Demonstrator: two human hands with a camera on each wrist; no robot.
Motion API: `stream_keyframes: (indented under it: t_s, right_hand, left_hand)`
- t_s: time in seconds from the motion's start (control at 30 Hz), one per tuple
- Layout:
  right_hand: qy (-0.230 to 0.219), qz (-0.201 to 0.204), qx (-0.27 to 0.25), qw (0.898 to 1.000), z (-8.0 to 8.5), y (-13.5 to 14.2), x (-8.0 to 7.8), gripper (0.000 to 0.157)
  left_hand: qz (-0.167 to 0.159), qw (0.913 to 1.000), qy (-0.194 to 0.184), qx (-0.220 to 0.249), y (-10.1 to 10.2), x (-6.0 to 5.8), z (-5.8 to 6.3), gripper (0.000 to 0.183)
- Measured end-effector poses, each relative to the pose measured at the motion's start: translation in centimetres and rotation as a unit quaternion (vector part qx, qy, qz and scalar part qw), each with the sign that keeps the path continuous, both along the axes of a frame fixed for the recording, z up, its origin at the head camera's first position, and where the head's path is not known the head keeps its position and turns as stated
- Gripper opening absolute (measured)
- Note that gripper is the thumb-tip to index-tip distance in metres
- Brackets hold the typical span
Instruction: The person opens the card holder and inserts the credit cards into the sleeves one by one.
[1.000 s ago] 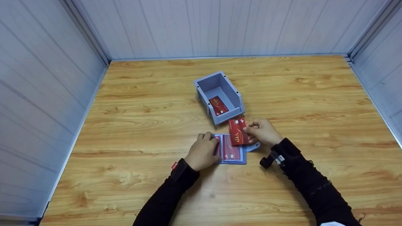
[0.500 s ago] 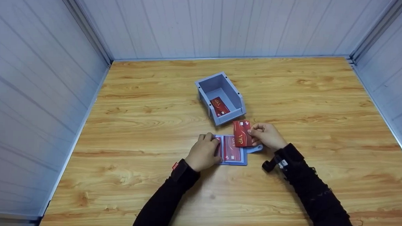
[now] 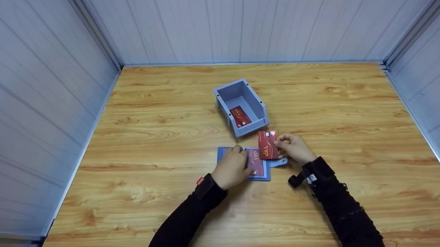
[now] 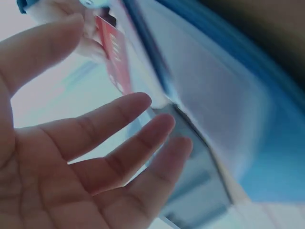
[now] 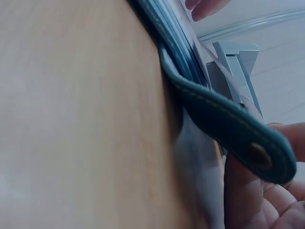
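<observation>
My right hand [image 3: 296,149] pinches a red VIP card [image 3: 267,149] by its right edge, over the right side of a blue card holder [image 3: 259,179]. The holder lies spread on the table, its snap strap [image 3: 278,162] sticking out to the right. Under a clear sleeve shows another red VIP card [image 3: 255,165]. Over the holder's middle is my left hand [image 3: 233,168]; in the left wrist view its fingers [image 4: 107,119] are loosely bent, holding nothing, close to a blurred clear sleeve [image 4: 209,81]. The right wrist view has the strap [image 5: 209,102] hiding part of the right hand.
Behind the holder stands a grey open-front bin [image 3: 253,126] with a red VIP card [image 3: 241,116] lying inside. The wood-look table [image 3: 151,110] is bounded by white panel walls [image 3: 223,28] at the back and both sides.
My left hand has moved right across the holder, uncovering its blue left side. The right hand has shifted slightly right with the red card still pinched.
</observation>
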State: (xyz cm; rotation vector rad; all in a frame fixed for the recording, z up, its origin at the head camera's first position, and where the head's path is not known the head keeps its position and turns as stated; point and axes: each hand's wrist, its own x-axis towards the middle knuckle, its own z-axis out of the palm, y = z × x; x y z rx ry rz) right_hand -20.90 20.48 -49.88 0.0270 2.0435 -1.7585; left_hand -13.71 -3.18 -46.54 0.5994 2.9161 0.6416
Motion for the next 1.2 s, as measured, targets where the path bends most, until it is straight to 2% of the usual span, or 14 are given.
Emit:
stream_keyframes:
  t_s: [0.23,0.43,0.63,0.73,0.87,1.0,1.1,1.2]
  right_hand:
    - [0.006,0.006,0.007,1.0,-0.1,0.6,-0.1,0.011]
    - [0.002,0.009,0.003,1.0,-0.1,0.5,-0.1,0.01]
    - [0.004,0.005,-0.006,1.0,-0.2,0.5,-0.1,0.009]
    - [0.002,0.001,-0.01,1.0,-0.3,0.5,-0.1,0.008]
    - [-0.004,-0.003,-0.014,1.0,-0.3,0.6,-0.1,0.007]
    - [-0.006,-0.007,-0.015,1.0,-0.1,0.8,-0.1,0.007]
    - [-0.006,-0.015,-0.015,1.0,0.0,0.8,-0.1,0.008]
    - [-0.003,-0.025,-0.016,1.0,0.2,0.7,-0.1,0.009]
  left_hand:
    - [-0.012,0.9944,0.083,-0.064,2.8,0.2,-0.5,0.028]
    - [0.008,0.9903,0.094,-0.102,4.4,0.1,-1.0,0.032]
    - [0.033,0.9748,0.124,-0.182,5.6,0.0,-1.3,0.043]
    - [0.046,0.9711,0.12,-0.201,6.1,0.0,-1.4,0.05]
    - [0.054,0.9729,0.104,-0.199,6.3,-0.1,-1.2,0.055]
    - [0.034,0.9718,0.109,-0.206,6.1,-0.4,-1.1,0.051]
    - [0.032,0.9809,0.091,-0.169,5.8,-0.5,-1.0,0.046]
    - [0.045,0.9922,0.06,-0.1,5.4,-0.7,-0.9,0.041]
